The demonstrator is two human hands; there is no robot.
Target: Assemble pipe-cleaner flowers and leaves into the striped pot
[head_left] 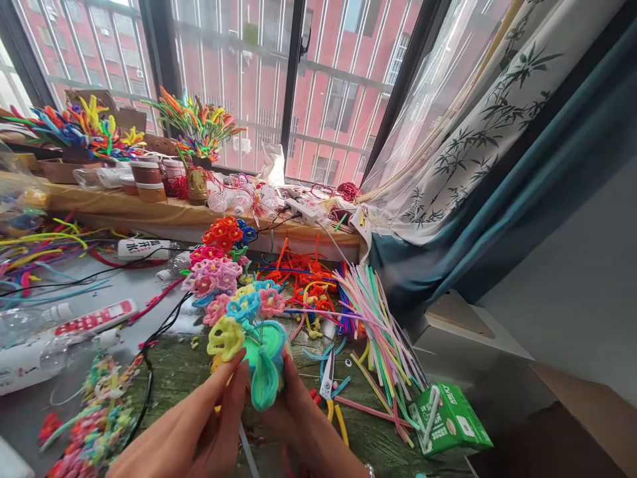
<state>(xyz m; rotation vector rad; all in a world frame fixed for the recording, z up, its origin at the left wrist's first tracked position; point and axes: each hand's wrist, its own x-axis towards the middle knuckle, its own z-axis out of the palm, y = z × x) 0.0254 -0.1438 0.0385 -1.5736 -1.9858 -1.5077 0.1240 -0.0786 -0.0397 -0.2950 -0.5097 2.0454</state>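
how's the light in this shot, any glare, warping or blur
Head view: daylight glares through the window panes, washing them pale; the window frame splays outward toward the top, like wide-angle stretch; the brown box at lower right sits in shadow; the left hand, right hand and green flower pot look reasonably sharp.

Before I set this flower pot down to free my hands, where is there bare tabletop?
Bare green tabletop shows between the black cable and your left hand, and between your right forearm and the green carton. Behind, it is crowded with red stems and pastel stems; at left, with bottles.
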